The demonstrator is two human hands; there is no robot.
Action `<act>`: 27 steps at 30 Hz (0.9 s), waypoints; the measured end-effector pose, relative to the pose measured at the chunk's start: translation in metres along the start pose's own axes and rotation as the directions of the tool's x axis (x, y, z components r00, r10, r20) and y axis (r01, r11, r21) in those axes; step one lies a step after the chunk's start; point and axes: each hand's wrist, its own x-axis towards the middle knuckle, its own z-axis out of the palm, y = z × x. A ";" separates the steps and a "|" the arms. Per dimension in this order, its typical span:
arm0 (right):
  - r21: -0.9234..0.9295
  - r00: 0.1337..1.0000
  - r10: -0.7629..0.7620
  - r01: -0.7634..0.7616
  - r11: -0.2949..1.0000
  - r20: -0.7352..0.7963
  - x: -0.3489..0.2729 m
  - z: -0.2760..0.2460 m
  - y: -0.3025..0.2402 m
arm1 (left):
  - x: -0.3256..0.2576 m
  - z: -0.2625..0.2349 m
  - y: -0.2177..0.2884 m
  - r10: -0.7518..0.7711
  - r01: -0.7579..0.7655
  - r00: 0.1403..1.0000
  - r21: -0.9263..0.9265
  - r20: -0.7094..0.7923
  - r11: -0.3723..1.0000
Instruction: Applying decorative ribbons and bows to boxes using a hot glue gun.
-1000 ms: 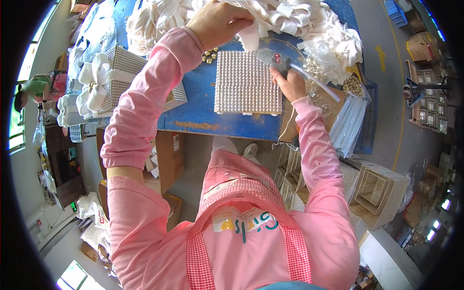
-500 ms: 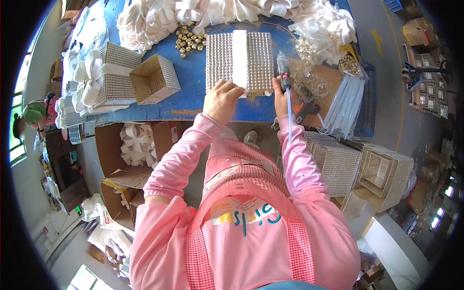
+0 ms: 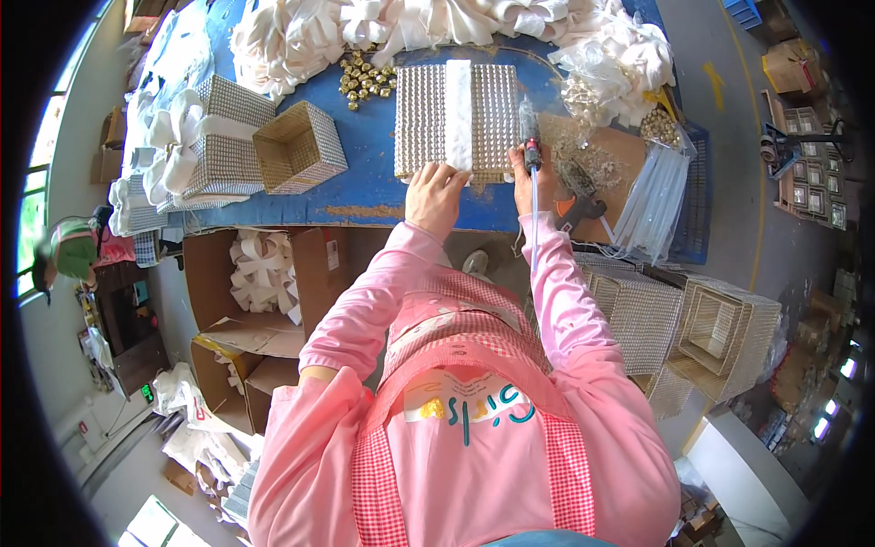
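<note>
A box covered in silvery beads (image 3: pixel 419 118) lies on the blue table in front of me, a white fuzzy ribbon (image 3: pixel 458 114) running down its middle. My left hand (image 3: pixel 432 201) is closed over the box's near edge, with fingertips at the ribbon's lower end. Just right of the box, my right hand (image 3: pixel 534 182) grips a glue gun (image 3: pixel 531 150). Its nozzle points away from me, and a long pale glue stick (image 3: pixel 534 219) trails back over my right forearm.
Gold bells (image 3: pixel 365 80) lie behind the box. An open beaded box (image 3: pixel 301 150) and boxes with white bows (image 3: pixel 173 150) stand left. Ribbon piles (image 3: pixel 283 41) line the back. Right are orange-handled pliers (image 3: pixel 579 208) and glue sticks (image 3: pixel 652 196); a cardboard carton (image 3: pixel 314 273) stands below.
My left hand has shifted from a pinch at the ribbon's end to fingers laid along the box's near edge. The glue gun has swung slightly left, nearer the box.
</note>
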 end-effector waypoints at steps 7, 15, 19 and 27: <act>-0.010 1.000 0.012 -0.011 1.000 0.019 0.001 0.001 0.003 | -0.007 0.010 0.006 -0.081 0.092 0.987 0.080 -0.139 0.993; -0.013 1.000 0.014 -0.014 1.000 0.025 0.001 0.000 0.001 | -0.013 0.029 0.019 -0.520 0.470 0.841 -0.276 -0.146 0.838; -0.002 0.999 0.017 -0.017 1.000 0.033 0.001 0.001 0.001 | -0.018 0.061 0.007 -0.805 0.619 0.567 -0.735 0.175 0.276; -0.036 0.999 -0.009 0.010 0.999 0.041 0.002 0.001 -0.002 | 0.012 0.053 -0.002 -0.691 0.541 0.265 -0.697 0.672 -0.471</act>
